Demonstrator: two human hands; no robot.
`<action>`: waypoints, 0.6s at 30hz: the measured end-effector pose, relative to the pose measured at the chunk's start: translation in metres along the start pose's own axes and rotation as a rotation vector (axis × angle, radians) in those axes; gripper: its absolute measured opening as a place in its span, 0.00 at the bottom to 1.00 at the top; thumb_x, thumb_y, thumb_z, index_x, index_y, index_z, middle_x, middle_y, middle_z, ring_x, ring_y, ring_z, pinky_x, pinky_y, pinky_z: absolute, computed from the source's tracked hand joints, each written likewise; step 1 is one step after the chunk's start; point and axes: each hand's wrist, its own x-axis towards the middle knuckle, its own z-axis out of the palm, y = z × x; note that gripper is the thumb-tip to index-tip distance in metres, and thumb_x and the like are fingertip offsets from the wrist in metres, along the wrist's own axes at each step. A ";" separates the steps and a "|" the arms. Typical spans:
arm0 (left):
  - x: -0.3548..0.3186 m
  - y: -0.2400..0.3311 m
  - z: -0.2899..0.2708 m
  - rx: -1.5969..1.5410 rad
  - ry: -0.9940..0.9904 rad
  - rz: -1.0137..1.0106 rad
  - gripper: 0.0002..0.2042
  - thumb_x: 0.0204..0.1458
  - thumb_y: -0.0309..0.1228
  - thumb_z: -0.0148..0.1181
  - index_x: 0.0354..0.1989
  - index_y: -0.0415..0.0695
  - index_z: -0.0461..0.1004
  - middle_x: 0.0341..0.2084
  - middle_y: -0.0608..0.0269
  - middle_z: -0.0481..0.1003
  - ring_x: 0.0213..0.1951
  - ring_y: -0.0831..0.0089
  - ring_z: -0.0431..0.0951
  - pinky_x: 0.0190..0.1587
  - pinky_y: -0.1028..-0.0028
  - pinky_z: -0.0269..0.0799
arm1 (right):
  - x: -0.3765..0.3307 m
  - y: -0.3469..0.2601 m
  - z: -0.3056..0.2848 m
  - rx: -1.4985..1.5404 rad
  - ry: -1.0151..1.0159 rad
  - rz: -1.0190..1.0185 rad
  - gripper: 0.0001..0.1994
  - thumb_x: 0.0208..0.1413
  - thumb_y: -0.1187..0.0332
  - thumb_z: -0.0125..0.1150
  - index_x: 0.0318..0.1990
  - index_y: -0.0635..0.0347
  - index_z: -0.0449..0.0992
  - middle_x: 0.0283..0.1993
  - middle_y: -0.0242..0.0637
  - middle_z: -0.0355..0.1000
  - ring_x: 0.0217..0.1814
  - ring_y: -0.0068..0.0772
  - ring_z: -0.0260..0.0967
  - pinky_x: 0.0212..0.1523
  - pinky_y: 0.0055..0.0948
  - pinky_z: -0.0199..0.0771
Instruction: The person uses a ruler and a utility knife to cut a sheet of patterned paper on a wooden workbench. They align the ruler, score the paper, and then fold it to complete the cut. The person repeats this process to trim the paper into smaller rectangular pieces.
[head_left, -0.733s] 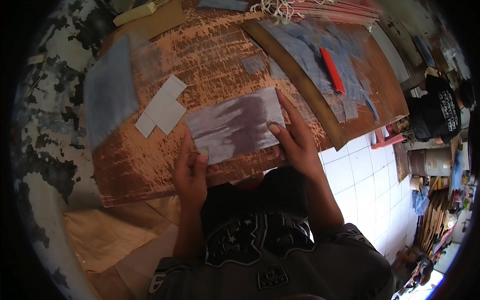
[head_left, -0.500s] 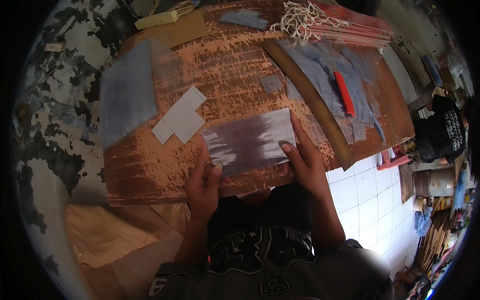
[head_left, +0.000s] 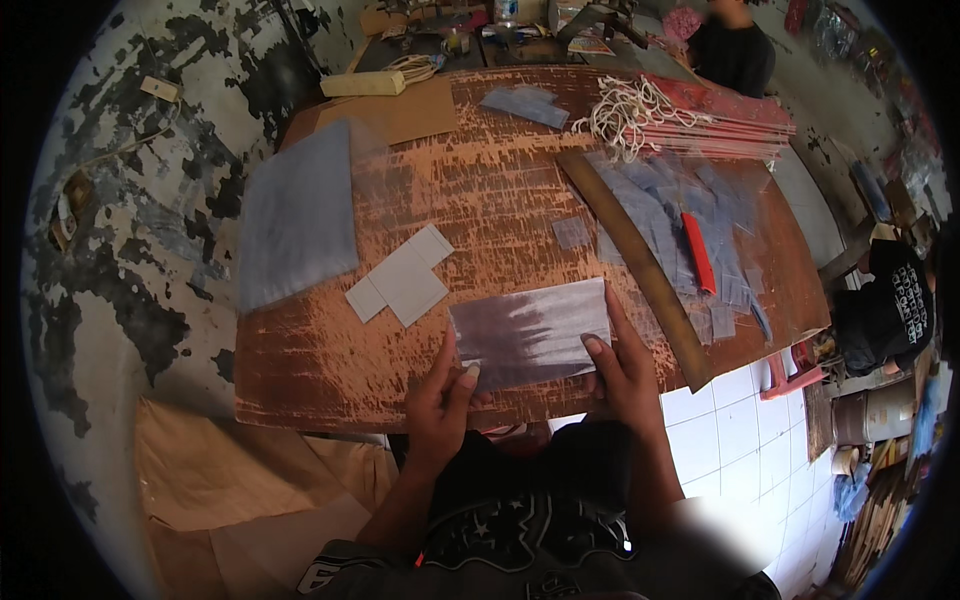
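With the grey sheet [head_left: 530, 333] lying at the bench's [head_left: 300, 380] near edge, pinched at its lower corners by the left hand [head_left: 440, 400] and right hand [head_left: 620, 365], it is best kept flat and squared to that edge.

Long ruler [head_left: 640, 265], red knife [head_left: 698, 252]

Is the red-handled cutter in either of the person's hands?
No, the red cutter lies on the table apart from both hands, which hold the grey sheet.
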 end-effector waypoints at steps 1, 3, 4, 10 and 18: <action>-0.001 0.000 0.000 -0.013 0.002 -0.015 0.29 0.72 0.27 0.55 0.79 0.38 0.57 0.37 0.59 0.83 0.33 0.78 0.82 0.39 0.75 0.82 | 0.000 0.001 0.000 -0.001 0.003 -0.004 0.35 0.74 0.73 0.57 0.83 0.55 0.51 0.44 0.33 0.77 0.29 0.15 0.67 0.30 0.20 0.72; 0.001 0.001 0.001 -0.025 -0.008 -0.016 0.29 0.72 0.27 0.56 0.79 0.38 0.57 0.38 0.59 0.83 0.34 0.78 0.82 0.39 0.75 0.83 | 0.000 0.003 -0.001 0.025 0.021 0.003 0.35 0.73 0.73 0.57 0.83 0.53 0.51 0.45 0.33 0.77 0.29 0.14 0.67 0.30 0.20 0.73; 0.001 -0.001 0.001 -0.031 -0.007 -0.004 0.29 0.72 0.28 0.56 0.79 0.38 0.57 0.39 0.59 0.83 0.35 0.79 0.82 0.40 0.75 0.83 | -0.001 0.005 0.000 0.042 0.024 0.014 0.35 0.73 0.73 0.57 0.83 0.52 0.51 0.46 0.33 0.77 0.29 0.14 0.67 0.30 0.20 0.73; -0.002 -0.009 -0.001 0.035 0.028 0.081 0.30 0.71 0.25 0.56 0.79 0.36 0.56 0.48 0.57 0.82 0.38 0.77 0.82 0.39 0.76 0.83 | 0.001 0.005 0.001 0.041 0.021 -0.047 0.34 0.74 0.72 0.58 0.83 0.49 0.53 0.51 0.33 0.77 0.30 0.14 0.67 0.32 0.21 0.74; -0.001 0.000 -0.002 -0.015 0.009 0.015 0.30 0.71 0.25 0.55 0.80 0.37 0.55 0.42 0.57 0.82 0.32 0.78 0.81 0.37 0.76 0.82 | 0.000 0.005 0.004 0.081 0.008 -0.037 0.34 0.74 0.72 0.58 0.83 0.49 0.53 0.43 0.30 0.76 0.28 0.15 0.66 0.31 0.21 0.73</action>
